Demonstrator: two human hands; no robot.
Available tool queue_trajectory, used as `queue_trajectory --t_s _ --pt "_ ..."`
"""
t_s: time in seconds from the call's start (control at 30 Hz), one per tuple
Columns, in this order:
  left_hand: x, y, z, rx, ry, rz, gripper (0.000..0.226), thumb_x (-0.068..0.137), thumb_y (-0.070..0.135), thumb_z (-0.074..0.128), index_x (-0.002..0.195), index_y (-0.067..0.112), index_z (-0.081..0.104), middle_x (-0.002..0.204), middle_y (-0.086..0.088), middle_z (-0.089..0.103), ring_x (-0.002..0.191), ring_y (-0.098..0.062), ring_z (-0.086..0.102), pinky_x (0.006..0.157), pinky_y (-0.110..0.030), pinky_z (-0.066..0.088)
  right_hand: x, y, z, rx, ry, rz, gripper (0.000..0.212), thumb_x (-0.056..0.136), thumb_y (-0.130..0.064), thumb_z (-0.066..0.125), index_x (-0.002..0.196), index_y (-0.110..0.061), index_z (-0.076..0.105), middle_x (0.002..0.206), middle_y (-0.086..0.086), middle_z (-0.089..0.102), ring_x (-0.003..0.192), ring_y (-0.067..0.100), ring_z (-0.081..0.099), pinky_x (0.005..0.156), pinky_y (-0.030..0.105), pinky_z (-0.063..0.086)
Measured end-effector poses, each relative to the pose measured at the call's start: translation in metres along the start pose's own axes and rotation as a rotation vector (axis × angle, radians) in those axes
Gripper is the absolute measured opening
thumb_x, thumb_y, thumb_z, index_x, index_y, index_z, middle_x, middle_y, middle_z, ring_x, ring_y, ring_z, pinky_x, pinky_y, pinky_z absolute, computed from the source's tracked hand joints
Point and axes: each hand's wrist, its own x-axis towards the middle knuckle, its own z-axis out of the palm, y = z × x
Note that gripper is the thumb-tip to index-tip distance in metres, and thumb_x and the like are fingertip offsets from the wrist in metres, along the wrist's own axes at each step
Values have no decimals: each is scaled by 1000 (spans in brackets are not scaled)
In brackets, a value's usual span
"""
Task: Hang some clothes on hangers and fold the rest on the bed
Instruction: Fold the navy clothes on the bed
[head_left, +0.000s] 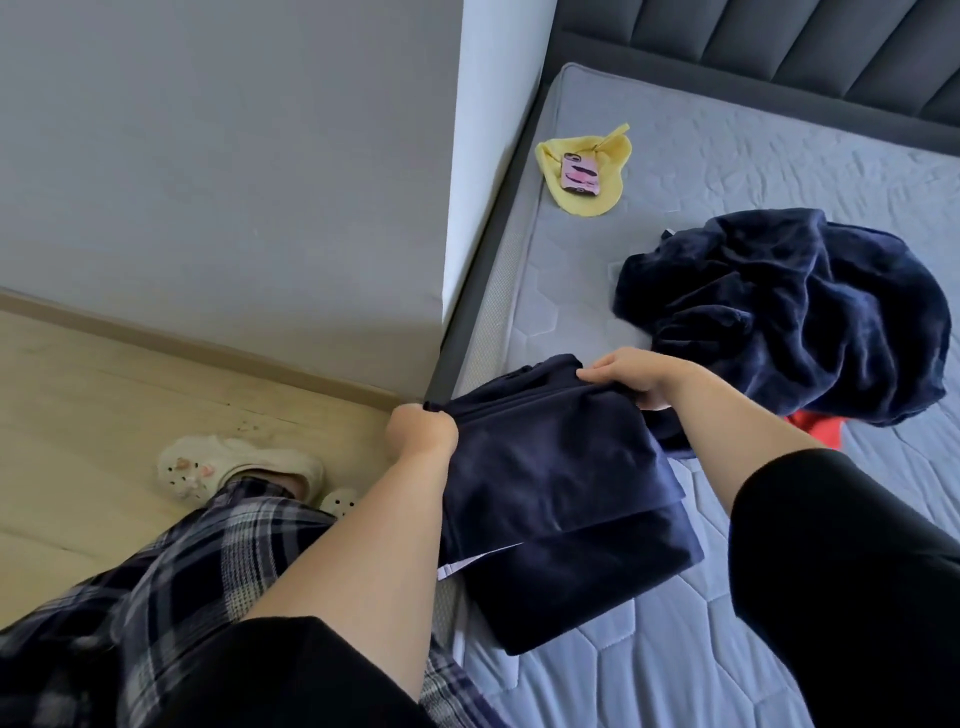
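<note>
A folded dark navy garment (561, 509) lies at the near left edge of the grey mattress (727, 171), partly hanging over the side. My left hand (422, 432) grips its far left corner. My right hand (636, 378) pinches its far right corner. A crumpled navy fleece garment (789, 312) lies further right on the bed, with a bit of red cloth (815, 429) showing under its near edge.
A yellow cloth (608, 156) with a pink phone (580, 175) on it lies near the bed's far left corner. A grey wall (223, 156) and wooden floor (104, 405) are to the left. The dark padded headboard (779, 47) runs along the back. My legs in plaid trousers and pale clogs stand by the bed.
</note>
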Motion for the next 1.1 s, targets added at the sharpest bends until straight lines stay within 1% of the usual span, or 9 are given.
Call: queue_trajectory --t_s 0.17,0.27,0.37,0.47,0.57,0.7,0.8,0.93,1.1 --pt "3 -14 11 50 0 -36 32 96 19 50 122 3 58 119 -15 62 106 -36 59 72 -32 41 21 23 13 265 427 -139 25 92 -30 62 77 -10 63 80 5 63 75 19 55 71 32 42" --pt "-1 -19 13 45 36 -62 31 96 22 48 119 3 57 118 -16 62 104 -37 59 73 -33 41 11 39 13 306 493 -56 32 93 -41 54 78 -13 62 70 2 56 58 13 47 54 25 35" --pt "-9 -24 15 45 52 -87 37 98 26 47 125 3 54 124 -17 59 111 -38 56 83 -38 43 -7 57 13 330 421 -17 41 92 -52 51 77 -14 58 61 0 49 53 13 42 50 23 31" --pt "-15 -29 12 -108 92 -208 53 95 38 52 132 2 46 134 -18 51 121 -37 49 97 -41 39 -26 64 15 346 144 -17 45 89 -56 54 100 -14 64 89 4 68 86 16 62 72 24 45" --pt "-19 -32 8 -321 -5 -285 70 89 49 57 138 3 38 138 -14 48 123 -34 49 98 -38 38 -42 68 19 200 47 -89 41 89 -45 61 118 -17 61 113 2 70 105 15 66 85 28 51" --pt "-27 -31 3 -190 -142 -173 69 84 46 63 134 4 44 128 -12 55 111 -32 57 79 -31 42 -49 71 32 -109 254 -157 26 91 -37 62 103 -14 64 108 4 70 102 21 65 85 30 50" --pt "-31 -31 0 -203 -103 -64 60 79 36 70 126 4 50 118 -11 61 103 -31 60 74 -31 43 -45 68 46 -392 520 -129 41 89 -39 62 115 -8 54 112 8 61 110 30 58 82 31 41" --pt "-38 -30 -6 -241 -18 5 67 71 34 80 124 5 50 118 -7 60 106 -29 60 74 -29 41 -50 72 68 -507 775 -282 65 90 -38 60 142 -11 32 139 12 44 126 32 43 99 40 39" --pt "-48 -27 -2 -197 -243 40 60 77 16 77 129 2 50 124 -12 59 107 -32 59 85 -35 48 -68 84 83 -807 749 -479 66 89 -32 57 146 -13 32 154 9 26 143 29 19 118 39 15"
